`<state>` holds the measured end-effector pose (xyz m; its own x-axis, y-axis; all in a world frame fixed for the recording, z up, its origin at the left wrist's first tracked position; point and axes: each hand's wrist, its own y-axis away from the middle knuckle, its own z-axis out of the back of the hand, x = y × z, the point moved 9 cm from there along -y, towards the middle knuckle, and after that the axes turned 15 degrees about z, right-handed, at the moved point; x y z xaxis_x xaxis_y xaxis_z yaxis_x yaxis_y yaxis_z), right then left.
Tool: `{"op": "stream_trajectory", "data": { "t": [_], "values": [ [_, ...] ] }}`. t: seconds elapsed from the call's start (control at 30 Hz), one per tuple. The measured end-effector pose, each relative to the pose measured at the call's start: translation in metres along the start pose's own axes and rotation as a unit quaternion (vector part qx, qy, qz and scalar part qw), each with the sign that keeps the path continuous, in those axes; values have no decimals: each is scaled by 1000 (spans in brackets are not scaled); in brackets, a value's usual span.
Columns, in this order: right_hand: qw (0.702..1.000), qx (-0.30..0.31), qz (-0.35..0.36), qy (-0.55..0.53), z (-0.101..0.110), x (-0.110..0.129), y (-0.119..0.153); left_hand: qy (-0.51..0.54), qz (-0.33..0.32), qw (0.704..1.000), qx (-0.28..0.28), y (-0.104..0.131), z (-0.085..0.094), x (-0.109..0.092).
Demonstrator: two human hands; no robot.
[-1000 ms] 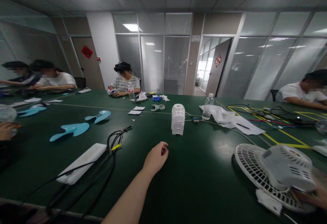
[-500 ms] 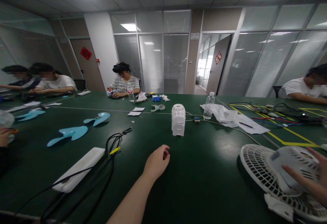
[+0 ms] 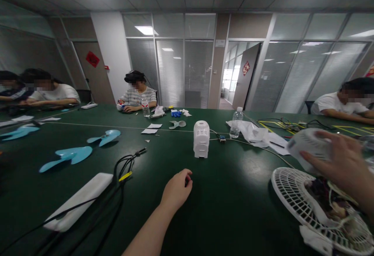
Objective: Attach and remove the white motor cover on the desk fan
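My right hand grips a white vented fan motor cover, held above the round fan grille. Wires and dark motor parts lie exposed in the middle of the grille, which rests at the right front of the table. My left hand lies on the table with fingers curled and nothing seen in them. Beyond it stands a stack of similar white covers, upright and apart from the hand.
Left of me lie a white power strip, black cables and blue fan blades. A water bottle stands beside crumpled white plastic. Co-workers sit around the green table.
My right hand has lifted the motor cover up off the grille, baring the wires and motor parts beneath. My left hand stays in nearly the same place.
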<state>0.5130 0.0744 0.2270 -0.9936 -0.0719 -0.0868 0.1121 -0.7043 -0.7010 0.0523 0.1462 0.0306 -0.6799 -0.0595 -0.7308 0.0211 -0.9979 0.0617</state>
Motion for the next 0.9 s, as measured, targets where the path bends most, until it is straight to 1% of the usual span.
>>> {"op": "stream_trajectory", "data": {
  "t": [0.03, 0.07, 0.13, 0.17, 0.23, 0.3, 0.33, 0.4, 0.5, 0.57, 0.63, 0.7, 0.73, 0.8, 0.83, 0.9],
  "values": [
    [999, 30, 8, -23, -16, 12, -16, -6, -2, 1000, 0, -1, -1, 1],
    [996, 79, 0, -45, -39, 20, -29, -9, -1, 1000, 2, -1, -2, 1],
    [991, 120, -25, -48, -79, 27, -47, -8, 3, 1000, 9, -2, -3, 4],
    [989, 134, -42, -45, -99, 27, -51, -7, 5, 1000, 12, -2, -3, 5],
    [983, 156, -89, -37, -135, 21, -50, -4, 7, 1000, 14, -3, -3, 7],
    [977, 167, -131, -32, -160, 14, -41, -1, 5, 1000, 16, -4, -4, 7],
    [974, 169, -147, -30, -167, 11, -36, 0, 4, 1000, 16, -5, -4, 7],
    [973, 163, -164, -27, -174, 7, -27, 2, 4, 1000, 16, -7, -5, 8],
    [977, 140, -162, -25, -168, 8, -23, 2, 4, 1000, 15, -10, -6, 10],
    [982, 119, -146, -27, -157, 18, -26, 7, 4, 1000, 13, -12, -6, 11],
    [989, 96, -109, -38, -142, 40, -28, 16, 8, 1000, 14, -13, -6, 12],
    [994, 72, -52, -60, -121, 73, -20, 24, 13, 999, 20, -13, -6, 13],
    [995, 62, -21, -72, -107, 91, -11, 24, 16, 999, 21, -13, -7, 14],
    [994, 49, 29, -92, -77, 122, 22, 14, 16, 999, 28, -13, -8, 14],
    [993, 47, 43, -96, -63, 132, 43, 3, 14, 999, 30, -13, -9, 14],
    [991, 32, 78, -107, -34, 139, 86, -25, 8, 999, 44, -15, -14, 14]
  ]
}}
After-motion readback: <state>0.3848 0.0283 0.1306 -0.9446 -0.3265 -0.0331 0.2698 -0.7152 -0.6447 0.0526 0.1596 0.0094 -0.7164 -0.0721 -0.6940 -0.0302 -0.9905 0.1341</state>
